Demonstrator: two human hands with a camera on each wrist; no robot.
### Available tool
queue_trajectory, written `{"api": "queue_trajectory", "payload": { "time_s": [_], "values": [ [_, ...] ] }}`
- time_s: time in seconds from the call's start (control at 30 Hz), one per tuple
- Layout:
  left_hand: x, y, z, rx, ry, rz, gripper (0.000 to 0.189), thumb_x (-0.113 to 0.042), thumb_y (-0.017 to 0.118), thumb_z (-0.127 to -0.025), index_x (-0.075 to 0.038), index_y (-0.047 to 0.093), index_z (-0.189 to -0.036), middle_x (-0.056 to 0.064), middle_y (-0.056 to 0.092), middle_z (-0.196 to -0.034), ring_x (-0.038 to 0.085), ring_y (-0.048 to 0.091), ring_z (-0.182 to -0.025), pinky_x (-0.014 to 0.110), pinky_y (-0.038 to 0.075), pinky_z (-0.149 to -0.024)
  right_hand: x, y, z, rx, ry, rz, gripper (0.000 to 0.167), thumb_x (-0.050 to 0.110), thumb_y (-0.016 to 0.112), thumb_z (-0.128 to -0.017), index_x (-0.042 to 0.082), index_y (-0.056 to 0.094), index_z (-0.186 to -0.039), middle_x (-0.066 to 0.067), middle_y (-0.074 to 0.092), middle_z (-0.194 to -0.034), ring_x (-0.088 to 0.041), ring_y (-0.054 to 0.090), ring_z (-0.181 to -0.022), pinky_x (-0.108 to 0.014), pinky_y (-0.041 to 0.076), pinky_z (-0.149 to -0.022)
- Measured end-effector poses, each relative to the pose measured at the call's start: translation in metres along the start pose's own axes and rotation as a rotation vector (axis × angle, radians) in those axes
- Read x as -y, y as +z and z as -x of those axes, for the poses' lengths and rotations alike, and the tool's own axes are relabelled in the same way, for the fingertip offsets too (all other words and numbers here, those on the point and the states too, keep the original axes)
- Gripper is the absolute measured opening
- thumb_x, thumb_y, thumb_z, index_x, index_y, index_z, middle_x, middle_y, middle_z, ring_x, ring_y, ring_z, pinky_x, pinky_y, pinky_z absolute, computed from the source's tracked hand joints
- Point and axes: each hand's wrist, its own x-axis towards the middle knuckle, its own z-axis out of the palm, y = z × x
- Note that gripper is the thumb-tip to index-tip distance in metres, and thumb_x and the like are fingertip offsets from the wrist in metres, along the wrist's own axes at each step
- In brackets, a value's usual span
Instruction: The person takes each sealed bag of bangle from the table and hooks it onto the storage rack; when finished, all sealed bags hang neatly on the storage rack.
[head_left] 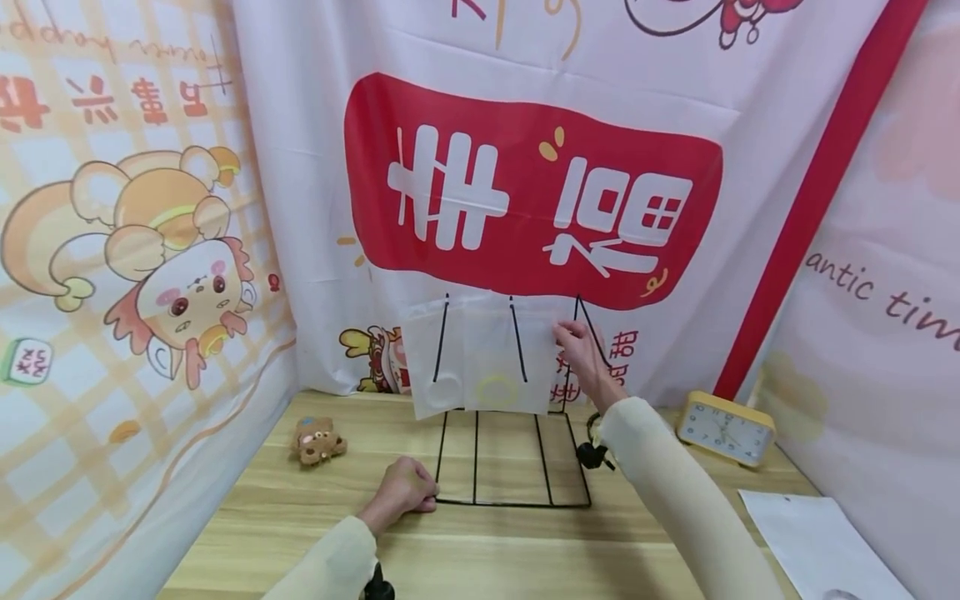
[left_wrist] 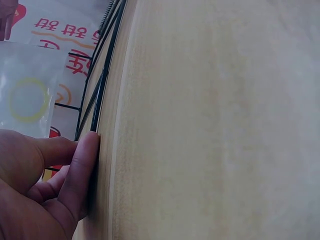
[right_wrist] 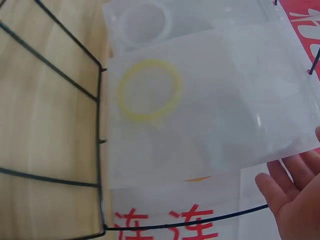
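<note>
A black wire rack [head_left: 476, 467] stands on the table, with a flat base and hook rods pointing forward. On two of its rods hang translucent plastic bags. The left bag [head_left: 431, 333] shows a white ring low inside; the right one [right_wrist: 220, 115] shows a yellow ring [right_wrist: 150, 90]. My left hand [head_left: 407, 487] pinches the front left corner of the rack's base between thumb and fingers. At the upper right edge of the yellow-ring bag, my right hand [head_left: 583, 350] pinches the plastic, several fingertips partly hidden behind it.
Left of the rack sits a small brown plush bear [head_left: 318, 442]. A yellow clock [head_left: 726, 428] stands at the right, with a white sheet [head_left: 817, 533] in front of it. Printed cloth [head_left: 322, 208] hangs close behind the rack.
</note>
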Motion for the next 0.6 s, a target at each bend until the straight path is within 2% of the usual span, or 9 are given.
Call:
{"api": "queue_trajectory", "payload": {
  "time_s": [0.1,0.33,0.47,0.6],
  "values": [
    [-0.002,-0.001,0.0,-0.005,0.0,0.0,0.008,0.005,0.072,-0.082,0.001,0.065,-0.082,0.012,0.065,-0.077,0.011,0.066,-0.053,0.023,0.059,-0.053,-0.008,-0.006,0.007,0.002,-0.001,0.038,0.045,0.031,0.057,-0.099,0.007,0.054,-0.136,-0.014,0.053,-0.136,-0.029,0.049,-0.126,-0.046,0.044,-0.109],
    [-0.002,-0.003,0.0,-0.012,0.008,-0.013,0.009,0.006,0.073,-0.08,0.002,0.065,-0.08,0.012,0.066,-0.075,0.012,0.067,-0.053,0.024,0.059,-0.052,-0.033,-0.026,0.025,-0.058,0.034,0.077,0.045,0.034,0.063,-0.095,0.008,0.06,-0.131,-0.013,0.058,-0.134,-0.028,0.053,-0.124,-0.046,0.049,-0.104],
    [-0.003,-0.003,0.002,-0.008,-0.004,-0.036,0.008,0.004,0.072,-0.082,0.001,0.065,-0.081,0.012,0.065,-0.075,0.011,0.067,-0.054,0.023,0.059,-0.053,-0.053,-0.042,0.04,-0.074,-0.003,0.114,0.046,0.036,0.064,-0.095,0.007,0.061,-0.13,-0.014,0.062,-0.13,-0.027,0.058,-0.117,-0.037,0.055,-0.095],
    [-0.003,-0.001,0.005,-0.003,0.001,-0.038,0.007,0.004,0.071,-0.083,0.001,0.065,-0.081,0.012,0.064,-0.076,0.011,0.067,-0.054,0.023,0.059,-0.053,-0.066,-0.071,0.062,-0.088,-0.049,0.108,0.05,0.037,0.065,-0.095,0.004,0.059,-0.131,-0.017,0.062,-0.128,-0.021,0.062,-0.109,-0.025,0.057,-0.088]
  ]
}}
